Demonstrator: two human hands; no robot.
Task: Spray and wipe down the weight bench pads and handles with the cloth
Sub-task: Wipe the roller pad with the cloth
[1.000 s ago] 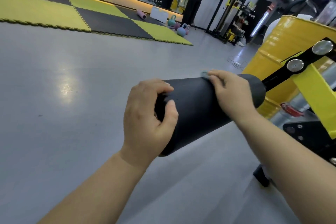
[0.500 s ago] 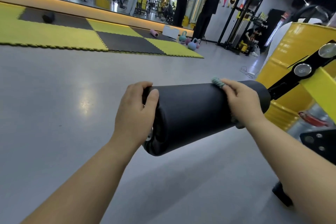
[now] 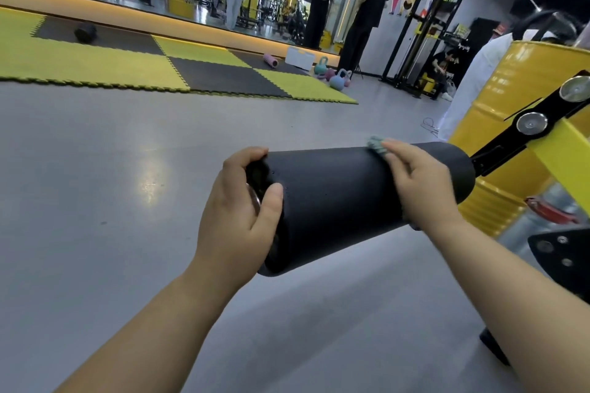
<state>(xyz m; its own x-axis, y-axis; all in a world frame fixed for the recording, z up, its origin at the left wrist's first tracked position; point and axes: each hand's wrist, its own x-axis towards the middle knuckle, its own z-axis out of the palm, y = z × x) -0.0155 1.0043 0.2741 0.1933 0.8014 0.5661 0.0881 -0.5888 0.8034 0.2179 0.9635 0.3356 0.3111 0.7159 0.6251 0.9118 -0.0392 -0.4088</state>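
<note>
Left hand (image 3: 236,214) grips free end of black cylindrical foam roller pad (image 3: 335,201). Right hand (image 3: 418,182), fingers flat, presses teal cloth (image 3: 376,143) on pad top beneath it. Roller wipe seemingly underway; other pads, handles unseen, presumably left.

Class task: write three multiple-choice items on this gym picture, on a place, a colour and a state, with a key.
1. The left hand grips the pad at: A its free end; B its frame end; C its middle.
2. The drum is: A red; B yellow; C blue.
3. The cloth is: A on the floor; B under the right hand; C over the drum.
Key: A, fingers curl round the open end; B, its wall is yellow; B, it peeks past the fingertips.
</note>
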